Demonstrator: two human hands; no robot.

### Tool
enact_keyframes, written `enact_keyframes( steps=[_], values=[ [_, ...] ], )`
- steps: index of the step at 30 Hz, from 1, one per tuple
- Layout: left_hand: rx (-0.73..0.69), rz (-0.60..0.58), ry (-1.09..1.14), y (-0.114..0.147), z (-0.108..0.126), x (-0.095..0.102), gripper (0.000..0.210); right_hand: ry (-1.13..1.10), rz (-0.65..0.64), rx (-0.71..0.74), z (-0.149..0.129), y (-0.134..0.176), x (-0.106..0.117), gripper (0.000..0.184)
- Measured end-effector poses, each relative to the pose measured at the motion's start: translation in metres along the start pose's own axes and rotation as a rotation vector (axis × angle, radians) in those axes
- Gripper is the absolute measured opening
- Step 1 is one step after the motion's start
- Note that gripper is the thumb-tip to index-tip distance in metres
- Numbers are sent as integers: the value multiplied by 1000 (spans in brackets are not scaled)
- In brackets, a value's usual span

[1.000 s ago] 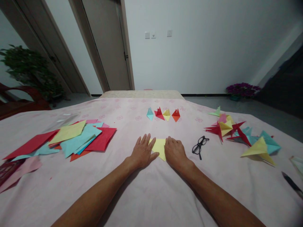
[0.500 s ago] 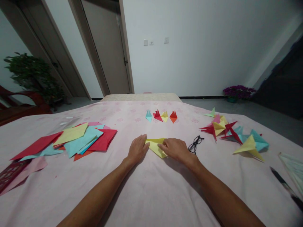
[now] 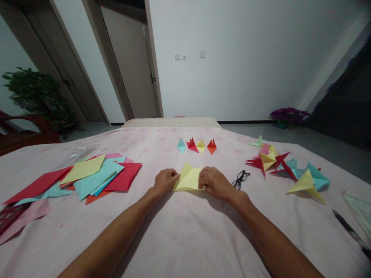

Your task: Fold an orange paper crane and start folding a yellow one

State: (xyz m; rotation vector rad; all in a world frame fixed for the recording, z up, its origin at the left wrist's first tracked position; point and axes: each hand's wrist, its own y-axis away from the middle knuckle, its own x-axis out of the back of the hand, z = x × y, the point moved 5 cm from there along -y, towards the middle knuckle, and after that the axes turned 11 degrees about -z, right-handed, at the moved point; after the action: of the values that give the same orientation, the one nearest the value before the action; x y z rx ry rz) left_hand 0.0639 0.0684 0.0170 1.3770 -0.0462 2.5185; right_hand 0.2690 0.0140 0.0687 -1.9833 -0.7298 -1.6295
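Note:
A yellow sheet of folding paper (image 3: 188,179) lies between my hands at the middle of the table, partly opened, with one pointed corner standing up at its far side. My left hand (image 3: 166,180) pinches its left edge between thumb and fingers. At the right edge, my right hand (image 3: 213,181) grips the paper with curled fingers, which hide that corner. Beyond the hands stands a row of small folded cranes: a light blue one (image 3: 181,145), a red one (image 3: 192,145), a yellow one (image 3: 201,146) and an orange-red one (image 3: 211,146).
Loose coloured sheets (image 3: 98,175) are piled at the left. Black-framed glasses (image 3: 240,179) lie just right of my right hand. Several larger folded paper shapes (image 3: 308,183) sit farther right, near a dark-handled knife-like tool (image 3: 349,229). A pink cloth (image 3: 185,239) covers the table.
The yellow paper has gone from a narrow folded shape with a point towards me to a wider, opened one with a point away from me. Both hands have shifted their grip to its sides.

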Motion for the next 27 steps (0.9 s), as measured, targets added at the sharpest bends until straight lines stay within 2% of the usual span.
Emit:
enact_keyframes(
  steps=[6, 7, 8, 10, 12, 14, 16, 19, 22, 24, 27],
  values=[
    [17, -186, 53, 21, -5, -13, 19, 9, 57, 19, 39, 9, 3, 37],
    [-2, -160, 55, 25, -3, -12, 16, -6, 73, 36, 44, 10, 2, 38],
    [-45, -79, 53, 29, 1, -8, 15, -19, 90, 58, 46, 10, 1, 38],
    [-226, 119, 20, 36, 13, 4, 34, -36, 128, 108, 47, 10, -1, 37],
    [-476, 239, -94, 41, 29, 12, 54, -39, 172, 153, 44, 9, -1, 34],
    [-685, 249, -274, 40, 41, 11, 56, -42, 214, 190, 39, 9, 1, 31],
    [-776, 212, -436, 35, 44, 7, 42, -52, 244, 212, 37, 10, 3, 29],
    [-766, 155, -540, 29, 38, 2, 20, -78, 260, 208, 39, 11, 6, 31],
    [-728, 101, -529, 35, 28, -3, 22, -148, 225, 133, 47, 13, 7, 37],
    [-686, 60, -517, 43, 23, -9, 21, -243, 125, 48, 55, 12, 3, 41],
    [-595, 41, -470, 54, 18, -15, 18, -448, -107, -138, 65, 11, -12, 43]
  ],
)
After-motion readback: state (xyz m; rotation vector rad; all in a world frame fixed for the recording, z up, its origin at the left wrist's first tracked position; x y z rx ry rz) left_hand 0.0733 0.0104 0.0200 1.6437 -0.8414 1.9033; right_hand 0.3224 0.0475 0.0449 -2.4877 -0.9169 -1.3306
